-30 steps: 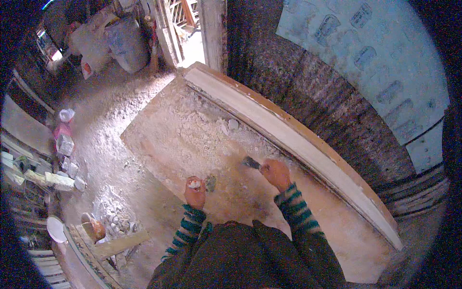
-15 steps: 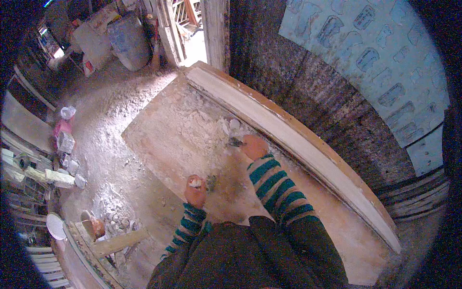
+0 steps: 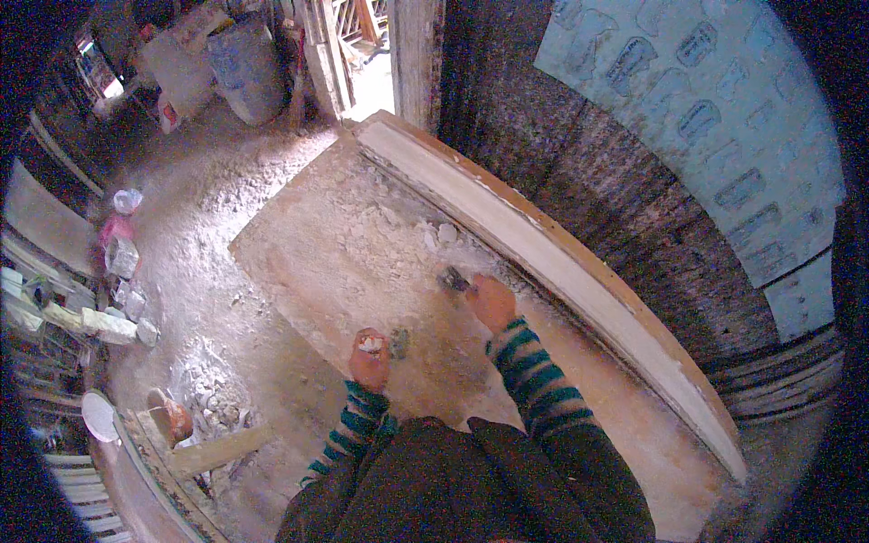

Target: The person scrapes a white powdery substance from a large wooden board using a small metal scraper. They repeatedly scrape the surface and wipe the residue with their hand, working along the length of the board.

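Note:
My right hand is closed around a short tool with a dark, flat-looking head, perhaps a scraper or brush. Its head lies low over the dusty wooden board. Cupped in my closed left hand is a small white lump, chalky in look. Right beside that hand, on the board, there is a grey-green patch or thing too blurred to name. Beyond the tool, white chunks rest near crumbly pale powder.
A raised, white-faced wooden rail borders the board on the right. Blue sheeting hangs on the dark wall behind it. At the left are a wooden frame, rubble and a row of bags and blocks. A large bin stands far back.
My right hand has drawn back toward me and slightly right with the tool, whose dark head now shows more fully. My left hand stays in nearly the same place with the white lump.

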{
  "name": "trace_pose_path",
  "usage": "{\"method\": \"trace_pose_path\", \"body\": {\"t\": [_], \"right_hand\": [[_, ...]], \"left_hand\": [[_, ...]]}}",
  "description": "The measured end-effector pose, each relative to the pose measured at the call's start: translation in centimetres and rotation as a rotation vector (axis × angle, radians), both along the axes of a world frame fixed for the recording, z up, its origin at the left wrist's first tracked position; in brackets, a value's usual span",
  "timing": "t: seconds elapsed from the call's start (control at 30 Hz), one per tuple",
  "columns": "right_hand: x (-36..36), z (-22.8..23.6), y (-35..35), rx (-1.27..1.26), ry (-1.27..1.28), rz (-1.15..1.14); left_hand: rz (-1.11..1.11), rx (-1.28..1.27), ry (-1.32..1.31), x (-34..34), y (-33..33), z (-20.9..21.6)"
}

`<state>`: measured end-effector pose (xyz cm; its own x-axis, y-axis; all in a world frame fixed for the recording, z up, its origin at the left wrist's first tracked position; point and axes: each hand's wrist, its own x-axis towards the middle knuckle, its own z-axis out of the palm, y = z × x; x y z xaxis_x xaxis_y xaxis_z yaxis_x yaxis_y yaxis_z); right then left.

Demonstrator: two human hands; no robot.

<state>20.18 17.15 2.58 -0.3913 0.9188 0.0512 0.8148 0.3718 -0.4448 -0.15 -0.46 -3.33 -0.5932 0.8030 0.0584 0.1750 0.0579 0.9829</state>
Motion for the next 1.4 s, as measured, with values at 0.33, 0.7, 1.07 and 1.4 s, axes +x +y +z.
{"method": "trace_pose_path", "body": {"t": [0.33, 0.7, 1.07, 1.4], "right_hand": [[3.3, 1.0, -1.9, -0.054, -0.011, 0.016], [-1.1, -0.6, -4.9, -0.06, -0.001, -0.026], [-8.9, 4.5, 2.6, -0.053, 0.043, 0.029], [12.5, 3.7, -10.9, -0.205, 0.022, -0.439]], "left_hand": [[0.001, -0.13, 0.04, 0.6, 0.3, 3.1], [0.067, -0.175, 0.119, 1.4, 0.4, 3.4], [0.061, -0.088, 0.07, 1.3, -0.4, 2.8], [-0.346, 0.193, -0.609, 9.2, 4.3, -2.7]]}}
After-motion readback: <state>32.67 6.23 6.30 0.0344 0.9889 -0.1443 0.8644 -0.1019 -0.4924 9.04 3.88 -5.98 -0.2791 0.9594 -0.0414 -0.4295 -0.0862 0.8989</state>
